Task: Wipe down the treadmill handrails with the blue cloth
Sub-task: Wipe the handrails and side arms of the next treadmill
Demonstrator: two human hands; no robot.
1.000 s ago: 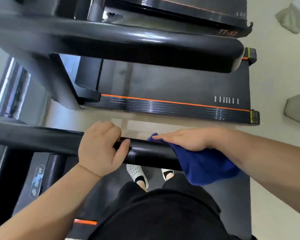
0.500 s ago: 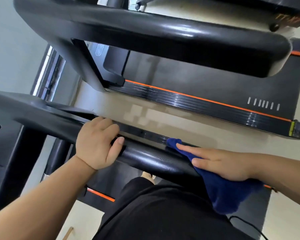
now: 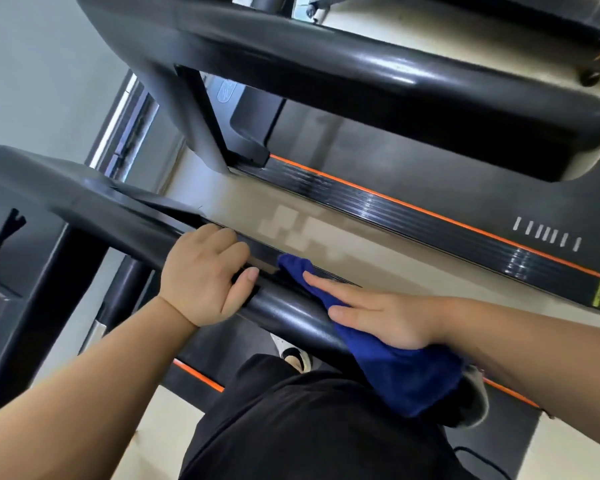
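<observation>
A black treadmill handrail [image 3: 118, 216] runs from upper left down to lower right across the middle of the view. My left hand [image 3: 205, 275] grips this handrail, fingers curled over the top and thumb along the near side. Just to its right, my right hand [image 3: 378, 317] lies flat with straight fingers on the blue cloth [image 3: 402, 372], pressing it against the rail. The cloth drapes over the rail, and its loose end hangs down below my right wrist.
A second treadmill stands beyond, its thick black handrail [image 3: 361, 77] across the top and its orange-striped deck [image 3: 430, 216] below. Beige floor [image 3: 343, 247] lies between the two machines. My black-clad legs and a white shoe [image 3: 295, 355] stand on the near belt.
The view has tilted and shifted, so the rails now slant. My right hand has slid the blue cloth along the rail toward my left hand, which still grips the rail.
</observation>
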